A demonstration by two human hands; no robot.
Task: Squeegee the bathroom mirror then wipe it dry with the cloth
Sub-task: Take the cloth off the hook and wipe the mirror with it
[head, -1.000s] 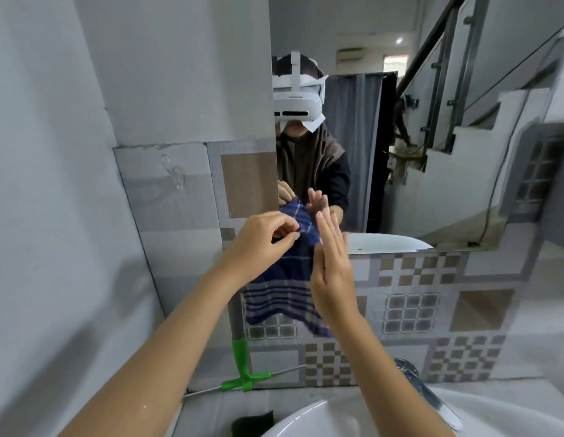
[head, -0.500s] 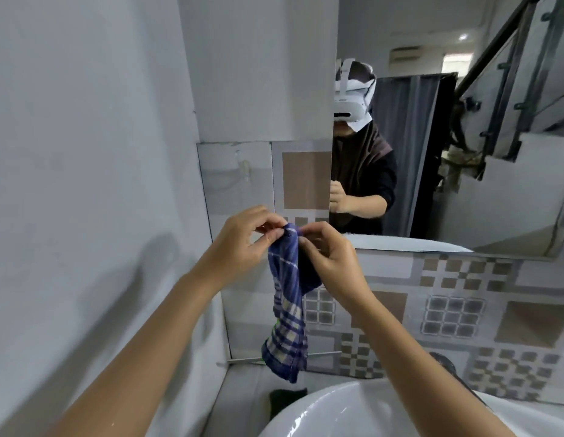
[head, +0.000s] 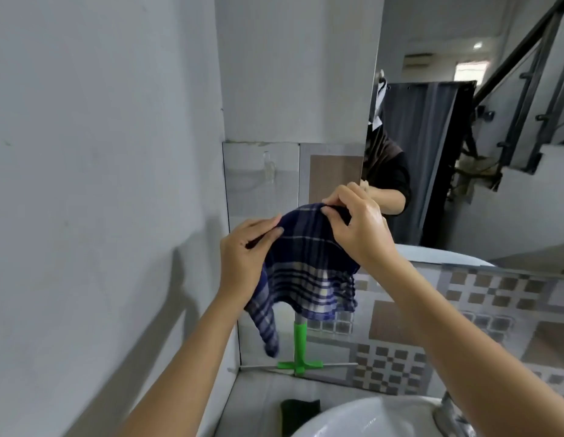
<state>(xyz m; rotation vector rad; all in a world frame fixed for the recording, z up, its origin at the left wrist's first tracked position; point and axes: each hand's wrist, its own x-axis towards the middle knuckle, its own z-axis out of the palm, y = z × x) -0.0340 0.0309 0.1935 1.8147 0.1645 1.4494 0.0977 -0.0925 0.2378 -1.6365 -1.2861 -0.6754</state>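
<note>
A blue plaid cloth (head: 306,266) hangs spread between both hands in front of the tiled wall. My left hand (head: 246,250) pinches its left edge. My right hand (head: 356,225) grips its top right edge, a little higher. The mirror (head: 482,171) fills the upper right, beyond my right hand, and reflects a person and a staircase. A green-handled squeegee (head: 300,351) leans upright against the tiles below the cloth, its blade on the ledge.
A white sink (head: 353,417) sits at the bottom right with a metal tap (head: 447,414) at its rim. A dark green sponge (head: 298,411) lies on the ledge left of the sink. A grey wall closes in on the left.
The cloth was bunched and hanging narrow between my hands; now it is spread wide. My right hand has moved up and right. The view has shifted left, and the squeegee shows again.
</note>
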